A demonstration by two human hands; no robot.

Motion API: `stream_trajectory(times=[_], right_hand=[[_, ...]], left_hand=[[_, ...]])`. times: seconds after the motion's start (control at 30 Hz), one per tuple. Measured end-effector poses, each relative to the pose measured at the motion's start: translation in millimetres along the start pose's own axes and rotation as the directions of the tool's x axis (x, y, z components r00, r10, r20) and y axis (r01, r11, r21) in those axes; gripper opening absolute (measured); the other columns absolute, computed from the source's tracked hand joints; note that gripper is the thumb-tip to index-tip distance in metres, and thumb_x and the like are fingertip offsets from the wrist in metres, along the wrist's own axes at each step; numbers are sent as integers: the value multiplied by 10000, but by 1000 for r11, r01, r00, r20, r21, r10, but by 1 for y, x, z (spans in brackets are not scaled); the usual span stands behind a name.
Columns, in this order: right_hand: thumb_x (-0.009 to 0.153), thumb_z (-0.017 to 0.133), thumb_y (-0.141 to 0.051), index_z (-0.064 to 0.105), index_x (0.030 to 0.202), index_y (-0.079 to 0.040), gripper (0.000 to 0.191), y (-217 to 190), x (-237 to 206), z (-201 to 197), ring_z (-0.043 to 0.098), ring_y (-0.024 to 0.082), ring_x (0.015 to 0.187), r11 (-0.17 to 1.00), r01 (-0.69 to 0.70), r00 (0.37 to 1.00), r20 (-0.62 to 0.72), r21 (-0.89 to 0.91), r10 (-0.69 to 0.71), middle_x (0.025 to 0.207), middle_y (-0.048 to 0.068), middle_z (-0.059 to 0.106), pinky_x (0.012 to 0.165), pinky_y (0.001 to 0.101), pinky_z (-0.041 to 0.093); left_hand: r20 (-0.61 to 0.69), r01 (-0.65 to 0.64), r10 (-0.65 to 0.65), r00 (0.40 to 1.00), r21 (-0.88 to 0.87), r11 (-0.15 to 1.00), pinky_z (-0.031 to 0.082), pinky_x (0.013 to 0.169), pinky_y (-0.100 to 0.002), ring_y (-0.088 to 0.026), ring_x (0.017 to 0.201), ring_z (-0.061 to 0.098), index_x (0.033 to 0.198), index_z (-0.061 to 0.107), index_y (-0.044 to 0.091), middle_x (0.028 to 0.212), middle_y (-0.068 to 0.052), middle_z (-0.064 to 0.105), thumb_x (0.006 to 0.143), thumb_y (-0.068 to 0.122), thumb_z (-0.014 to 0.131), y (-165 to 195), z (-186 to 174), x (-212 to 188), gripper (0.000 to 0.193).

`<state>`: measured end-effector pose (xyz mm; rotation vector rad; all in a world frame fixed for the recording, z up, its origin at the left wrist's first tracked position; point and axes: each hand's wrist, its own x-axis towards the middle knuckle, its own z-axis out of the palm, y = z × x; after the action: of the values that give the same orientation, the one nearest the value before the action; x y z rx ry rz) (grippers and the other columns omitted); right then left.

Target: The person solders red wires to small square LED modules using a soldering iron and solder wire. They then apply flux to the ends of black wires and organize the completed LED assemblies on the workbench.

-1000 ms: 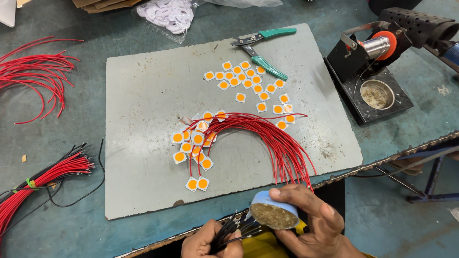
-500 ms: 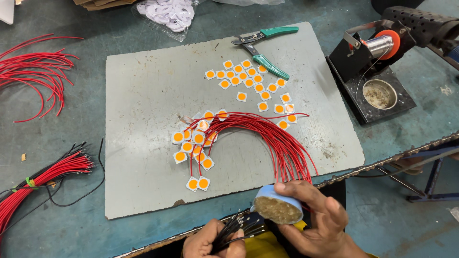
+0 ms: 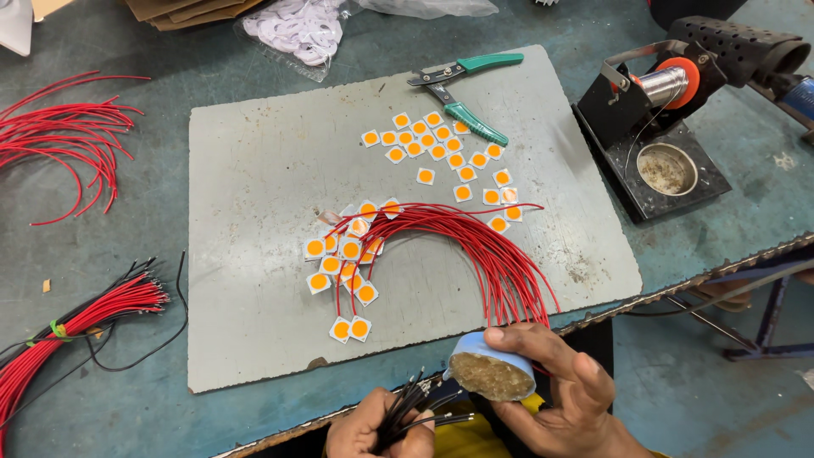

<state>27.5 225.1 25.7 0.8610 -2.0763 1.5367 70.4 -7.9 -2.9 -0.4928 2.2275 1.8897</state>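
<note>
My right hand (image 3: 564, 394) grips a small blue round tin (image 3: 490, 371) filled with brownish paste, at the table's front edge. My left hand (image 3: 366, 427) pinches a bundle of black wires (image 3: 415, 405), their bare tips pointing at the tin and just short of it. On the grey mat (image 3: 254, 170) lies a fan of red wires (image 3: 475, 246) soldered to white square chips with orange centres (image 3: 343, 263). Loose chips of the same kind (image 3: 441, 153) lie farther back.
Green-handled cutters (image 3: 462, 89) lie at the mat's far edge. A black soldering stand (image 3: 657, 144) with a solder spool and sponge cup sits at right. Red wire piles lie at far left (image 3: 68, 140) and near left (image 3: 76, 322). A bag of white parts (image 3: 297, 30) is at back.
The tin in my right hand has shifted slightly. My left hand has brought the black wire tips up closer to the tin's paste.
</note>
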Motion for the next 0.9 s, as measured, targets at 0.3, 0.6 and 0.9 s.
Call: stream_trajectory(times=[0.3,0.6,0.9], right_hand=[[761,822,108,15,1615,-361,1266,-2,2,0,709,327,1128,1000,-2,1000,6,20,2,1337,242,594,966,488,608],[754,812,122,6,1612,-353,1269,-2,4,0,708,331,1110,1000,8,1000,17,26,-8,1330,254,589,954,489,615],[755,818,130,4,1608,-354,1274,-5,3,3,713,326,1073,1000,3,1000,20,29,-4,1320,255,598,932,469,627]], left_hand=[[76,-15,16,997,-19,1000,494,587,-183,-18,563,623,707,713,40,589,13,730,646,64,823,-5,-4,3,128],[8,-43,43,999,-59,997,368,489,-191,-8,495,493,632,670,25,529,35,617,640,26,789,-10,1,0,120],[28,-221,228,973,-161,962,357,482,-174,16,515,489,664,691,30,568,41,643,684,5,756,-1,5,4,72]])
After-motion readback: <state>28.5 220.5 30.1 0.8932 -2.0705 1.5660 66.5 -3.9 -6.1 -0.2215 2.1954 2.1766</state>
